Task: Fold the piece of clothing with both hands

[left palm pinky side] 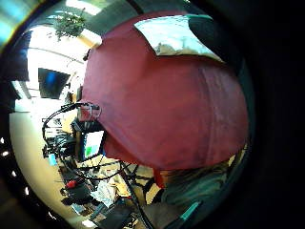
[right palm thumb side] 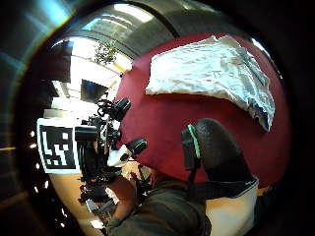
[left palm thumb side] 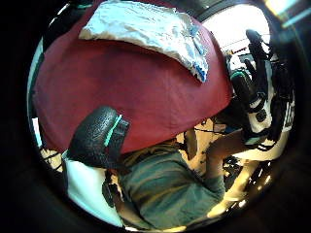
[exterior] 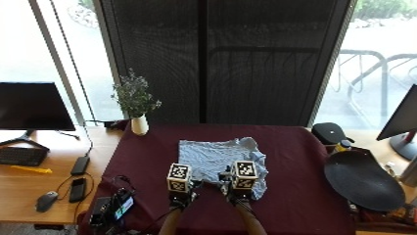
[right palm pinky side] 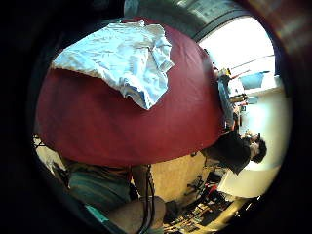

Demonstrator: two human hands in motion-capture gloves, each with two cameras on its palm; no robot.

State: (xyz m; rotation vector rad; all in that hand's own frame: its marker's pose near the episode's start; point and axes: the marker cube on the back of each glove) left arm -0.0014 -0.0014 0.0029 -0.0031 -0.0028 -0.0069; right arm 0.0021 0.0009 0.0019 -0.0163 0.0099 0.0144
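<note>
A light blue garment (exterior: 218, 159) lies spread and rumpled on the dark red tablecloth (exterior: 300, 166), part of it bunched at its right side. My left hand (exterior: 177, 198) and right hand (exterior: 236, 196) hover side by side at the garment's near edge. In the palm views the garment (left palm thumb side: 146, 29) (right palm thumb side: 211, 69) (right palm pinky side: 122, 58) (left palm pinky side: 176, 38) lies a little way off from both palms, with bare red cloth between. A gloved left thumb (left palm thumb side: 95, 136) and right thumb (right palm thumb side: 216, 147) stick out with nothing in them. Neither hand holds cloth.
A white vase of flowers (exterior: 138, 125) stands at the table's far left corner. A black pouch (exterior: 329, 131) and a large black dish (exterior: 361, 178) lie to the right. A small device with cables (exterior: 114, 208) sits at the near left corner.
</note>
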